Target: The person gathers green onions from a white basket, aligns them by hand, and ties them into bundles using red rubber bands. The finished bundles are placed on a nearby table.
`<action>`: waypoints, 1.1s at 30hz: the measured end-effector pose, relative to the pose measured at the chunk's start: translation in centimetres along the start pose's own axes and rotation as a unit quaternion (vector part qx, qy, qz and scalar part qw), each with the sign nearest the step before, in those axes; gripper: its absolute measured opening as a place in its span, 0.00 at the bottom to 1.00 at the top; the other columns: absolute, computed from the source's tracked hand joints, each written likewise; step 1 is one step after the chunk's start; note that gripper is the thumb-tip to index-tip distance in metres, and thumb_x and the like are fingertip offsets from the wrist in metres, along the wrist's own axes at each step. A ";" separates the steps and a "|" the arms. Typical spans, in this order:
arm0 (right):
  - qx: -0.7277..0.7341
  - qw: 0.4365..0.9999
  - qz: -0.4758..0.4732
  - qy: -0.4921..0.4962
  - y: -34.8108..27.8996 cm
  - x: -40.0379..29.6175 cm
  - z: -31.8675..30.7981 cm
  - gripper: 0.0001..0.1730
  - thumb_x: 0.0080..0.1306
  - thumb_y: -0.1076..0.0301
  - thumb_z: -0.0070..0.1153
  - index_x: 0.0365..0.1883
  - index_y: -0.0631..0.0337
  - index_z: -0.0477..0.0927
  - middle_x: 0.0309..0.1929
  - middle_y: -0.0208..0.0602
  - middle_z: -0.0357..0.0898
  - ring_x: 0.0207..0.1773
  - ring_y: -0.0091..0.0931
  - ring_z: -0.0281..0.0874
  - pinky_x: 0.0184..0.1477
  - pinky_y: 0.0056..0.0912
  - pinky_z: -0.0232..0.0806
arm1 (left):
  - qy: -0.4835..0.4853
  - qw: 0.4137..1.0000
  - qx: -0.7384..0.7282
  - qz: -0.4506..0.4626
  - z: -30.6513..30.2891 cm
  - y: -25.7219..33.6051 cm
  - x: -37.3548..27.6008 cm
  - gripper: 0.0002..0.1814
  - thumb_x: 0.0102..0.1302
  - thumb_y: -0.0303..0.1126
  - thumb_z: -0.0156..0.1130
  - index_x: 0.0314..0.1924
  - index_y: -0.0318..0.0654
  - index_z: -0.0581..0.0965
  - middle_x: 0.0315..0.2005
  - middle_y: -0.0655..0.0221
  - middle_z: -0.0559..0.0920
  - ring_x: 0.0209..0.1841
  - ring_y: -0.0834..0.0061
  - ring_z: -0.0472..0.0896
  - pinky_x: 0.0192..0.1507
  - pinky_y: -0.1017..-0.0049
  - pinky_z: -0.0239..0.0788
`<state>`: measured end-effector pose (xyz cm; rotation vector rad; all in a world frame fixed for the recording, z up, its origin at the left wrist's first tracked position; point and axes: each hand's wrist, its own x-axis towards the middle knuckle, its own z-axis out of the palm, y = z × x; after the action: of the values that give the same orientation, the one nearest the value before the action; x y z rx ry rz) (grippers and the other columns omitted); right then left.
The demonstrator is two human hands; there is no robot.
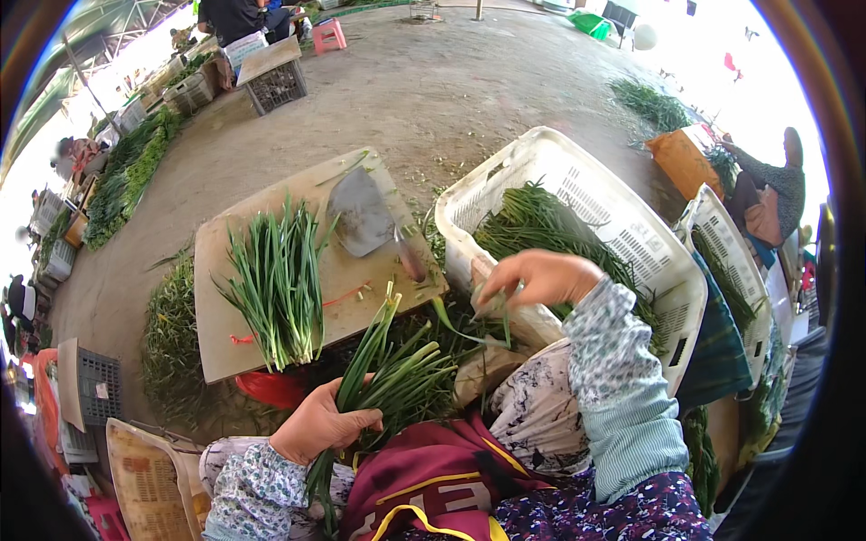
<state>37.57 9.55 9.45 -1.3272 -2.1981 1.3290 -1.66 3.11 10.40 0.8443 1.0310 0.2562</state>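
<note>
My left hand (329, 420) is closed round a small bunch of green garlic chives (369, 362), its pale cut ends pointing up and away from me. My right hand (538, 280), somewhat blurred, is raised over the near corner of a white plastic crate (467, 253); a few loose green leaves (504, 323) hang at its fingers. On the wooden board (223, 270) before me lies a larger pile of chives (281, 291), pale ends towards me. A broad-bladed cleaver (362, 213) rests to its right, with its handle towards me. More stems lie on my lap under the held bunch.
Chives (541, 220) lie inside the white crate. Left of the board is a heap of leaf scraps (177, 338). A yellowish basket (145, 473) stands at lower left, another white crate (737, 257) at right. Other people sit farther off, one at the right (778, 189).
</note>
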 end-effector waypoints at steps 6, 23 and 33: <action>0.124 0.981 -0.040 0.142 -5.9 4.0 4.1 0.30 0.57 0.52 0.73 0.50 0.64 0.82 0.38 0.38 0.84 0.38 0.23 0.79 0.42 0.29 0.72 | 0.000 0.999 0.036 -0.001 0.9 0.1 0.3 0.29 0.67 0.22 0.65 0.66 0.37 0.67 0.31 0.65 0.85 0.16 0.87 0.68 0.18 0.82 0.55; 0.098 0.982 -0.084 0.140 -5.2 3.4 4.0 0.26 0.65 0.46 0.65 0.37 0.65 0.85 0.27 0.35 0.83 0.30 0.23 0.77 0.38 0.29 0.71 | -0.014 0.994 -0.077 0.075 0.2 0.5 -0.1 0.21 0.75 0.36 0.59 0.63 0.38 0.68 0.33 0.61 0.83 0.15 0.88 0.66 0.16 0.86 0.54; 0.233 0.956 0.034 0.173 -5.9 5.4 7.7 0.09 0.70 0.69 0.60 0.40 0.67 0.85 0.28 0.25 0.82 0.32 0.14 0.76 0.35 0.19 0.70 | 0.020 0.989 -0.086 0.115 0.0 0.2 0.1 0.21 0.73 0.34 0.61 0.62 0.39 0.69 0.34 0.59 0.83 0.14 0.87 0.67 0.15 0.85 0.56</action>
<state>26.51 8.48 8.68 -1.3286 -1.5046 1.3987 -1.57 3.32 10.45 0.8027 0.9345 0.5524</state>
